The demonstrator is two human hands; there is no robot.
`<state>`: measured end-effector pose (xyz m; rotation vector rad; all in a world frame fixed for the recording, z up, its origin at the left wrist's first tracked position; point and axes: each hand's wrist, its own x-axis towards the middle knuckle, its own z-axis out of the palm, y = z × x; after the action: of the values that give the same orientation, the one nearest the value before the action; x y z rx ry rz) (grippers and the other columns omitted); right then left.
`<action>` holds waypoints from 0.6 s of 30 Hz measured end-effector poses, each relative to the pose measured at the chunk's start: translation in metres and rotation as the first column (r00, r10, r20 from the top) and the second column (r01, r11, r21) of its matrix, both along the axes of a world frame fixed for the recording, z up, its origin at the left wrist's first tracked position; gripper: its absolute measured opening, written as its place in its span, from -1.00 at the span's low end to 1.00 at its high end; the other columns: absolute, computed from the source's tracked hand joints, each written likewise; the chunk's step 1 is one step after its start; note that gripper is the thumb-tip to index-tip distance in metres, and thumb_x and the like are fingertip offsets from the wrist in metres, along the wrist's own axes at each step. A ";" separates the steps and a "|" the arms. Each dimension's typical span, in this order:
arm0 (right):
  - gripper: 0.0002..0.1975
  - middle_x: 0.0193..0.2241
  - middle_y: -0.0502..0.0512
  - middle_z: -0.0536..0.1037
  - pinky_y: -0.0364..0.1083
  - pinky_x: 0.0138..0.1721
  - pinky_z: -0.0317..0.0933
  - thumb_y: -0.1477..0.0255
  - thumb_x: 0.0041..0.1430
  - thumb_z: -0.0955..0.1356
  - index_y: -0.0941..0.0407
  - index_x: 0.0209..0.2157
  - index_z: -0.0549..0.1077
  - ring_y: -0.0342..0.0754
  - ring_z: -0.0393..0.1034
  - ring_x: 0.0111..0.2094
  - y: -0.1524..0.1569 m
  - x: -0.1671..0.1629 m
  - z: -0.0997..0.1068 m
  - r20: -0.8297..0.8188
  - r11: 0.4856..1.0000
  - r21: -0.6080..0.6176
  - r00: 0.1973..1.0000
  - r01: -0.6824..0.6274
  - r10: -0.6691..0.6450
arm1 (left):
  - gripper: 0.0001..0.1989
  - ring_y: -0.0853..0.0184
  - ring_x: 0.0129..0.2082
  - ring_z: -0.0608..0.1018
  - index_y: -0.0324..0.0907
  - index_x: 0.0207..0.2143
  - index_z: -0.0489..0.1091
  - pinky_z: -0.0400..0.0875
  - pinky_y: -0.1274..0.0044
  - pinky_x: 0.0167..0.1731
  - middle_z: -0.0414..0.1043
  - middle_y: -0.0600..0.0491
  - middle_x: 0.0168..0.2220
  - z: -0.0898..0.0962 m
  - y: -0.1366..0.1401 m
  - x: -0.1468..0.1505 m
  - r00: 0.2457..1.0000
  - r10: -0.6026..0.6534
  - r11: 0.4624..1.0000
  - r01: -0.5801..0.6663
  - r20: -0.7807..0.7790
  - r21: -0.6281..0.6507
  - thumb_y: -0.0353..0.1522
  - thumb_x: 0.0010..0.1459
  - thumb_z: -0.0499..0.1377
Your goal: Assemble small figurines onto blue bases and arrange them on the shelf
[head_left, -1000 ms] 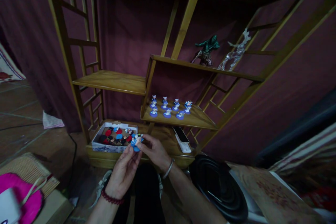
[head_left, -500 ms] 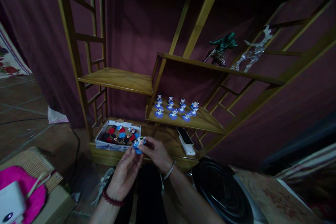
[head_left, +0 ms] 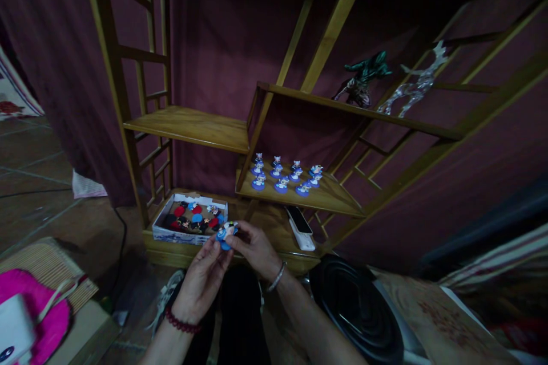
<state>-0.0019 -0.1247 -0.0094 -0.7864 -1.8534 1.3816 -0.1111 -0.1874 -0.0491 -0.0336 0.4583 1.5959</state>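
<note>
A small blue and white figurine [head_left: 225, 231] on a blue base is held in front of me between both hands. My left hand [head_left: 208, 274] has its fingertips closed on the figurine's left side and base. From the right, my right hand [head_left: 255, 248] pinches it between thumb and fingers. Just behind and to the left is an open cardboard box [head_left: 184, 236] with several figurines on red, blue and black bases lying in it. Rows of small figurines on purple bases [head_left: 281, 184] stand on the shelf [head_left: 334, 201] beyond my right hand.
A phone [head_left: 300, 220] rests on a white object on the cabinet's lowest board. Higher up stand a green figure [head_left: 363, 80] and a clear deer figure [head_left: 413, 88]. A black round-lidded object [head_left: 355, 313] is at right, a pink pad [head_left: 36, 313] at left.
The camera view has shifted slightly. Both hands still hold the figurine in nearly the same pose, and the figurines on the shelf and in the box have not moved.
</note>
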 end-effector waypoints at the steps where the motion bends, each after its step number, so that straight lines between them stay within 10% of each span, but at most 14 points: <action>1: -0.74 -0.35 0.01 0.48 -0.11 -0.20 0.20 0.27 -0.02 0.35 0.15 -0.32 0.43 -0.09 0.34 -0.28 0.000 0.001 0.001 -0.007 1.000 -0.007 1.000 -0.006 0.006 | -0.87 0.42 -0.33 0.50 -0.26 -0.42 0.43 0.39 0.53 -0.22 0.48 0.03 -0.35 0.001 0.000 0.000 1.000 -0.006 1.000 0.006 -0.010 0.007 -0.59 -0.03 0.14; 18: -0.67 -0.29 0.00 0.46 -0.08 -0.13 0.17 0.33 -0.11 0.41 0.12 -0.25 0.41 -0.08 0.31 -0.22 -0.001 0.013 0.001 -0.031 1.000 -0.004 0.999 -0.030 0.029 | -0.85 0.44 -0.39 0.51 -0.24 -0.43 0.42 0.39 0.57 -0.27 0.48 0.04 -0.38 0.005 0.001 0.008 0.997 0.001 0.999 -0.004 -0.071 -0.046 -0.61 -0.04 0.14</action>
<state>0.0113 -0.1253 -0.0086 -0.7386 -1.8454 1.4093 -0.1026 -0.1859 -0.0436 -0.0122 0.5502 1.5931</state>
